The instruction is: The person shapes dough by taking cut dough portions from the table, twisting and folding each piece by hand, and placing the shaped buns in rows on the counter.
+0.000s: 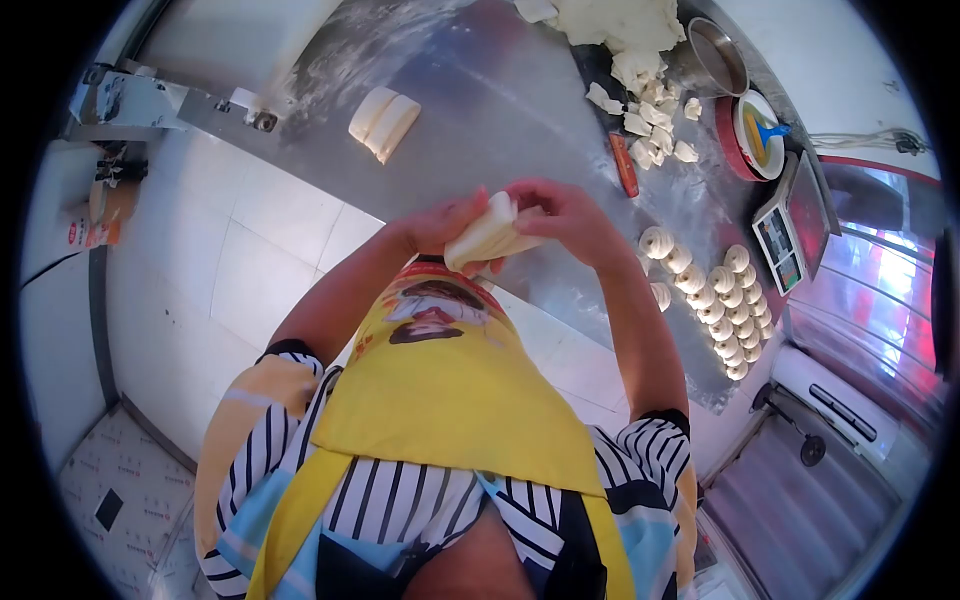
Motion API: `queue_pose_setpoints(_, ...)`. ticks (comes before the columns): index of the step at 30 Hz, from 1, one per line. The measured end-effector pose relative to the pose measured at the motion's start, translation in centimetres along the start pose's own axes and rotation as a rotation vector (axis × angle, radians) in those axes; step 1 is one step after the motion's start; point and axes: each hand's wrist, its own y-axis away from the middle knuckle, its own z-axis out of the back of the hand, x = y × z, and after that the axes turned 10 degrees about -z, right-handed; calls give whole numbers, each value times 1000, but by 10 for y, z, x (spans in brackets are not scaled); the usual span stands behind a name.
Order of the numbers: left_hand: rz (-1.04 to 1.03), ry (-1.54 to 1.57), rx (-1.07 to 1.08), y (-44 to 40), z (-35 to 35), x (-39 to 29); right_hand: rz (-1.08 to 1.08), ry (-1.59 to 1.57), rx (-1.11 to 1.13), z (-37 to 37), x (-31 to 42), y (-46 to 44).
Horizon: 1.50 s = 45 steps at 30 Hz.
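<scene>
A flat, folded piece of pale dough (pixel 482 238) is held up between both hands, just in front of the apron and at the near edge of the metal table (pixel 500 120). My left hand (pixel 447 222) grips its left side, the thumb along the top. On the right, my right hand (pixel 560 212) has its fingers curled onto the dough's upper end. Farther back on the table lie dough strips (pixel 384 120) side by side. Several coiled dough rolls (pixel 722 302) stand in rows to the right of my right forearm.
Torn dough lumps (pixel 655 118) and a large dough sheet (pixel 625 25) lie at the back right, near a red-handled tool (pixel 623 165). Beyond them are a round metal pan (pixel 718 57), a bowl with a blue brush (pixel 762 135) and a digital scale (pixel 779 247).
</scene>
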Motion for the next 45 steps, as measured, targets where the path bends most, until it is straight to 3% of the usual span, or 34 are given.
queue_pose_setpoints(7, -63, 147, -106, 13, -3, 5, 18, -306, -3, -5, -30, -9)
queue_pose_setpoints(10, -109, 262, -105, 14, -2, 10, 27, -159, -114, -10, -34, -6)
queue_pose_setpoints(13, -86, 382, -156, 12, -3, 14, 350, 421, -274, -32, -16, 11)
queue_pose_setpoints(16, -35, 383, -180, 12, -9, 15, 513, 842, -324, -29, -18, 8)
queue_pose_setpoints(19, 5, 307, -159, 9, -16, 2, 561, 1075, -313, -28, -16, 11)
queue_pose_setpoints(23, -2, 251, -108, 13, -26, -6, 577, 1086, -370, -26, -18, 19)
queue_pose_setpoints(25, 32, 207, -75, 17, -27, -16, 629, 993, -469, -3, -31, 13)
queue_pose_setpoints(27, 104, 120, -26, 20, -26, -23, 514, 935, -793, 36, -50, -8)
queue_pose_setpoints(28, 126, -99, 13, 20, -19, -13, 169, 762, -767, 100, -80, -42)
queue_pose_setpoints(29, 77, 28, 10, 19, -20, -8, 542, 1283, -829, 140, -70, -40)
queue_pose_setpoints(31, -25, 282, -6, 11, -29, -1, 251, 302, -609, 181, -41, -55)
queue_pose_setpoints(32, -80, 342, -28, 5, -33, -9, 162, -158, -628, 202, -26, -62)
queue_pose_setpoints(35, -99, 347, -191, -10, -33, -4, 284, -613, -777, 201, 12, -58)
queue_pose_setpoints(38, -232, 464, -280, -24, -22, 14, 368, -590, -900, 205, -28, -70)
queue_pose_setpoints(41, -241, 554, -448, -31, -25, 12, 250, -793, -824, 194, -53, -69)
queue_pose_setpoints(43, -366, 548, -569, -36, -25, 11, 251, -495, -559, 143, -46, -58)
queue_pose_setpoints(44, -425, 546, -629, -38, -26, 11, 197, -542, -401, 95, -39, -43)
queue_pose_setpoints(45, -463, 546, -659, -42, -22, 14, 217, -312, -334, 61, -47, -43)
